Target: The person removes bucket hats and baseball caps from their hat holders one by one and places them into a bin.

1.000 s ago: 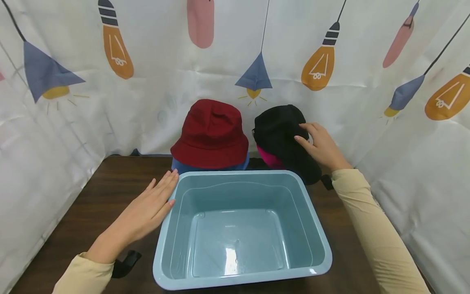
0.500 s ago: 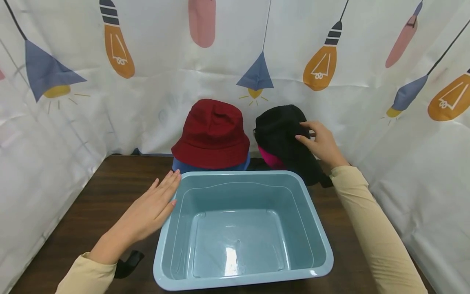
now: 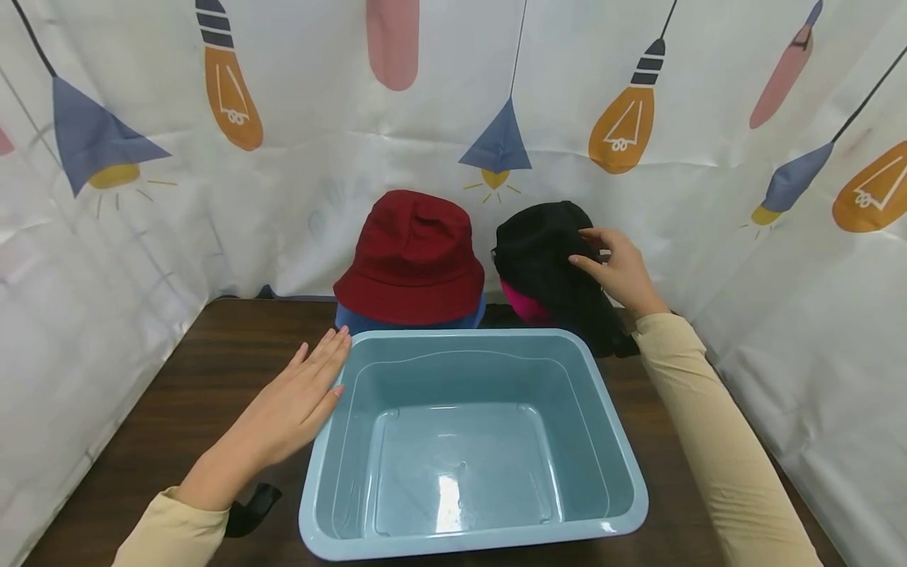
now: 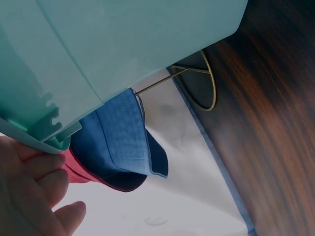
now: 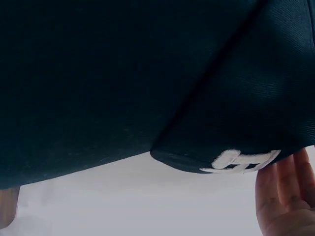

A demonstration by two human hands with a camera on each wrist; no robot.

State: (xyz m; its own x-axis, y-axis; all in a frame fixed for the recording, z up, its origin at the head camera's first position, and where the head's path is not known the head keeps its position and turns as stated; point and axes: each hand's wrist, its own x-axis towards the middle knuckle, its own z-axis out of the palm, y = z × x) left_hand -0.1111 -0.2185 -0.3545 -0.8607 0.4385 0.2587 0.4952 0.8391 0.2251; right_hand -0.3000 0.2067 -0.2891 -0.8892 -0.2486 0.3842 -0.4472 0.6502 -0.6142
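- I see the left hand (image 3: 283, 409) laid flat against the left rim of the blue tub (image 3: 475, 542), its grip apart, fingers straight.
- The right hand (image 3: 620, 272) touches the black cap (image 3: 542, 240) on its right side; I read that grip as apart too, thumb and fingers spread.
- That cap sits behind the tub's far right corner, partly over something bright pink (image 3: 523, 303); my right wrist view shows white lettering (image 5: 241, 161) on it.
- Left of it I have 2 stacked hats: a red hat (image 3: 418, 252) over a blue hat (image 3: 354, 320).
- The tub stands on a dark wooden bench (image 3: 184, 409), before a white patterned curtain (image 3: 298, 205).
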